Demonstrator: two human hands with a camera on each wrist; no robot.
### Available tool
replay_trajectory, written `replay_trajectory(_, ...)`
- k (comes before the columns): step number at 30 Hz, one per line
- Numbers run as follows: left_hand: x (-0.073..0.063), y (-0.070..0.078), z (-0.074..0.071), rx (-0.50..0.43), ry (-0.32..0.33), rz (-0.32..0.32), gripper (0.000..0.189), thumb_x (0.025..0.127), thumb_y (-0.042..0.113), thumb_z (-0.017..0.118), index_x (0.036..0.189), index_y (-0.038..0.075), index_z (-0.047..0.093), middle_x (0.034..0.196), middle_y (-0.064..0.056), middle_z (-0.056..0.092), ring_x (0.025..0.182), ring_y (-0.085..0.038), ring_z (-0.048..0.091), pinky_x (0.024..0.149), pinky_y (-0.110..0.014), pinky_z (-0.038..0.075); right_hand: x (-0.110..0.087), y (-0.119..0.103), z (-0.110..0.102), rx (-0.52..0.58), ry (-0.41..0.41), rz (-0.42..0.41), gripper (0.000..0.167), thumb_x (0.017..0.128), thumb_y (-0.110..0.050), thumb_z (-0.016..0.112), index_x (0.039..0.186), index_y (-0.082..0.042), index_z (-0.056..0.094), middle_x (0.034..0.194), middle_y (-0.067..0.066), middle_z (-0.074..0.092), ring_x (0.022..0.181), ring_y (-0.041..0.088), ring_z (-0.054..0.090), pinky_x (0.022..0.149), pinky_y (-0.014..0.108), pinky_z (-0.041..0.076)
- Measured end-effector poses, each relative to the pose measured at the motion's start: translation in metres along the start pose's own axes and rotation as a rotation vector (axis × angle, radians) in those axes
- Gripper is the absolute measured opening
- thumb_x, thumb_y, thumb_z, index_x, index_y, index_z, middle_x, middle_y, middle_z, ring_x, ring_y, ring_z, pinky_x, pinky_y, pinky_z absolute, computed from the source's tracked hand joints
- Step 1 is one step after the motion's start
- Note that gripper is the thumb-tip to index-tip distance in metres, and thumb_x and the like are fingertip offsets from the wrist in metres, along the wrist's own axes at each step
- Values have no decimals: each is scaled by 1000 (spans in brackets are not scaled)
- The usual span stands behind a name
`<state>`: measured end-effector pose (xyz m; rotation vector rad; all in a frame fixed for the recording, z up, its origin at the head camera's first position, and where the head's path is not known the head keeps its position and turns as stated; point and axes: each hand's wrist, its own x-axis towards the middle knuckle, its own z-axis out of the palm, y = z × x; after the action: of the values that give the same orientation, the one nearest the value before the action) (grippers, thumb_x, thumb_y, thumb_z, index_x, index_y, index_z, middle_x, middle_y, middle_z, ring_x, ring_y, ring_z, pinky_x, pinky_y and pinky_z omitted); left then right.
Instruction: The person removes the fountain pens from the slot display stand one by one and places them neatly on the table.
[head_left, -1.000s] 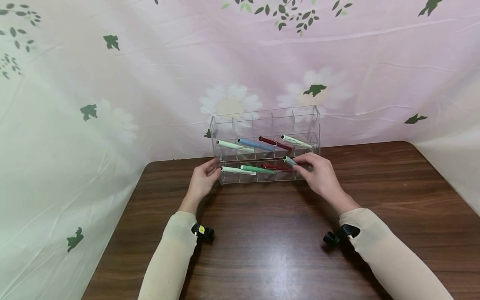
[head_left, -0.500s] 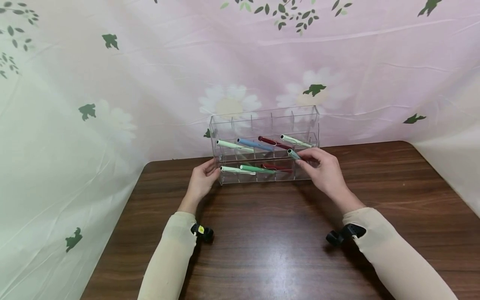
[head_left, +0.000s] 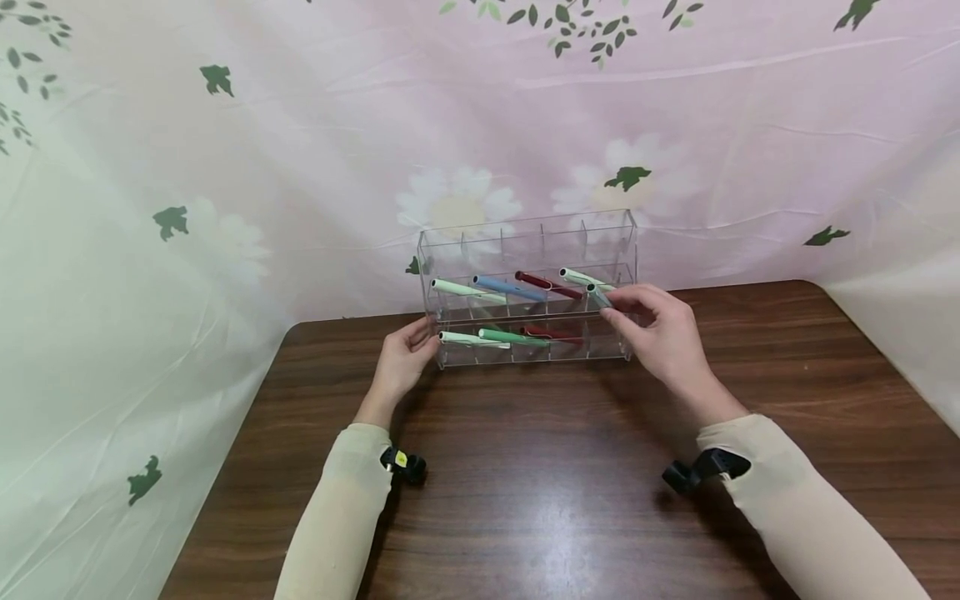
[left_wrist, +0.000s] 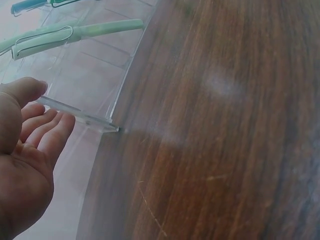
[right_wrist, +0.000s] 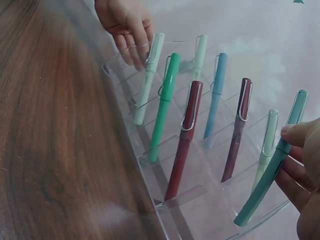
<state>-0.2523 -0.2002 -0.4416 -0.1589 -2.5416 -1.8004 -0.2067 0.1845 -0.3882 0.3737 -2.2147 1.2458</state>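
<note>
A clear acrylic pen rack (head_left: 525, 319) with two tiers of compartments stands at the back of the table. My left hand (head_left: 401, 360) grips its left side panel, thumb on one face and fingers on the other. In the right wrist view, my right hand (right_wrist: 302, 165) pinches a teal capped pen (right_wrist: 265, 182) between thumb and fingers. That pen hangs tilted over the rack's right end, beside a pale green pen (right_wrist: 270, 132). The lower tier holds a mint pen (right_wrist: 150, 80), a green pen (right_wrist: 165, 105) and a dark red pen (right_wrist: 184, 150).
Also leaning in the upper tier are a blue pen (right_wrist: 216, 92), a maroon pen (right_wrist: 237, 135) and another pale green pen (head_left: 465, 291). Behind the rack hangs a flowered cloth (head_left: 337, 167). The brown wooden table (head_left: 525, 467) extends toward me.
My right hand has risen and shifted right, carrying the teal pen from in front of the lower tier up to the right end of the upper tier. My left hand stays put.
</note>
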Motion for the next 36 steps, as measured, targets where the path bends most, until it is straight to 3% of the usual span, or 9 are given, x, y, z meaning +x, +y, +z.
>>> replay_trajectory(11,1,2,1,-10,-8,-3,51,106,3,63,155,-8,52,150,-29,61,141,-38,62,110,-35,56,-4,-4,-11,34,-3,66,25,92,1,84,116,0,80,108,19,76,88,-11,61,78,0,48)
replay_trajectory(20,-1,4,1,-16,-10,-2,51,106,2,63,155,-9,52,150,-29,61,141,-38,61,109,-34,55,-8,-2,-18,37,10,122,25,91,-2,86,116,-1,81,104,-2,72,86,-13,62,77,1,50)
replay_trajectory(26,0,2,0,-15,-8,-9,52,106,3,64,155,-9,52,150,-29,61,141,-38,61,110,-34,56,-13,2,-22,2,-8,143,26,93,-5,85,118,-1,80,107,13,74,84,-14,61,75,1,51)
replay_trajectory(36,0,1,1,3,-2,-10,52,106,3,64,154,-10,51,150,-30,61,141,-39,61,110,-36,55,-26,16,-32,-70,9,193,24,94,-9,85,115,0,80,103,17,77,78,-16,60,71,2,48)
